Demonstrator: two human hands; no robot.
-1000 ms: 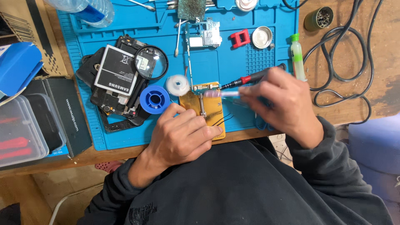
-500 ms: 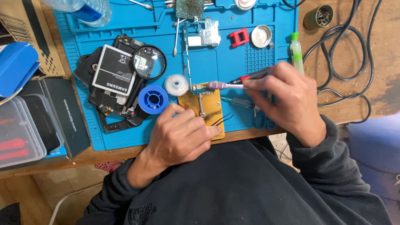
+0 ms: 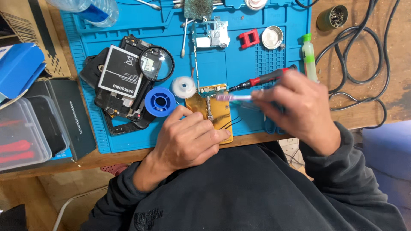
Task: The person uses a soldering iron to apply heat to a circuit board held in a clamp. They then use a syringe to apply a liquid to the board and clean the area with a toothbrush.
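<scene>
Now right hand (image 3: 295,107) farther right, toothbrush (image 3: 233,98) blurred.

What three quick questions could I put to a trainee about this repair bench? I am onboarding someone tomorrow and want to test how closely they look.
1. True or false: the left hand rests on the yellow holder.
2. What does the right hand hold with the pink toothbrush? A) red-handled tool B) magnifying glass C) blue spool
3. What colour is the work mat?

Key: 1 true; 2 A; 3 blue.
</scene>
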